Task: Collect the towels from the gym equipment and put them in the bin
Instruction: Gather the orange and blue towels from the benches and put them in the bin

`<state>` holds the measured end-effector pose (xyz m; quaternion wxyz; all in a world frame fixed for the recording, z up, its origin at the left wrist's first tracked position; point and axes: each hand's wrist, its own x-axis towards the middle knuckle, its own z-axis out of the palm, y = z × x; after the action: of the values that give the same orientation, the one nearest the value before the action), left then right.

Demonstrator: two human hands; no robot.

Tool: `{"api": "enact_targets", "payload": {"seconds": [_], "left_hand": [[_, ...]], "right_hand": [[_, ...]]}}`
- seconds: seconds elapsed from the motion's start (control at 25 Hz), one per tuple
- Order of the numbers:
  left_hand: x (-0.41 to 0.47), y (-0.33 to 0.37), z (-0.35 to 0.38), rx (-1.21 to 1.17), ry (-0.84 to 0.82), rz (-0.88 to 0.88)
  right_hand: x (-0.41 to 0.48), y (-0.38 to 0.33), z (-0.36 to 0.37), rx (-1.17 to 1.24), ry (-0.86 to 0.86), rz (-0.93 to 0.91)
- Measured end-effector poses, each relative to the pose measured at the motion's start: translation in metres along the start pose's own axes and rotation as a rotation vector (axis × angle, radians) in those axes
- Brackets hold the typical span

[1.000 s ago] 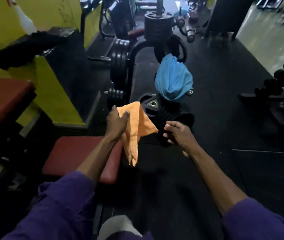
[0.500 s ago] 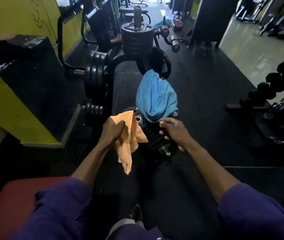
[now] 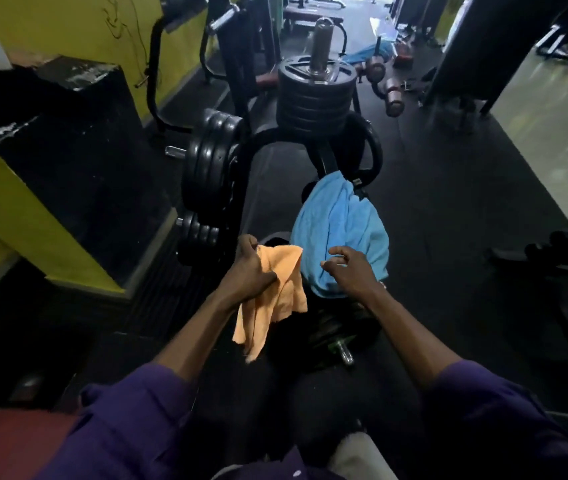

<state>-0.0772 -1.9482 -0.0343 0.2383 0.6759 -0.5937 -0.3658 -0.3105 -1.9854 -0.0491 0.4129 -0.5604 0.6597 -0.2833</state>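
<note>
Closer now, right hand spreads loose over blue towel; left hand clenches orange towel.

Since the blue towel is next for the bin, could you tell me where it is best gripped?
Probably the bunched upper middle of the blue towel, coming from above and the near side with the open right hand. It lies draped in a mound over the weight rack, so pinching its raised folds should lift it clear. The left hand already holds the orange towel.

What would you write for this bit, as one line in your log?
left hand: shut on orange towel | right hand: open, over blue towel on weight rack | bin: not in view
</note>
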Motion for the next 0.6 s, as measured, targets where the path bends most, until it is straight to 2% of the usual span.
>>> {"api": "enact_targets", "payload": {"seconds": [0.16, 0.32, 0.48, 0.6], "left_hand": [[0.035, 0.005, 0.008, 0.017, 0.147, 0.013], [0.074, 0.01, 0.025, -0.059, 0.237, -0.089], [0.093, 0.015, 0.04, -0.088, 0.31, -0.232], [0.098, 0.015, 0.05, -0.09, 0.373, -0.323]], "right_hand": [[0.067, 0.01, 0.001, -0.359, 0.012, -0.135], [0.127, 0.02, -0.005, -0.797, -0.029, -0.23], [0.167, 0.029, -0.012, -0.883, -0.216, -0.304], [0.184, 0.038, -0.012, -0.983, -0.199, -0.399]]}}
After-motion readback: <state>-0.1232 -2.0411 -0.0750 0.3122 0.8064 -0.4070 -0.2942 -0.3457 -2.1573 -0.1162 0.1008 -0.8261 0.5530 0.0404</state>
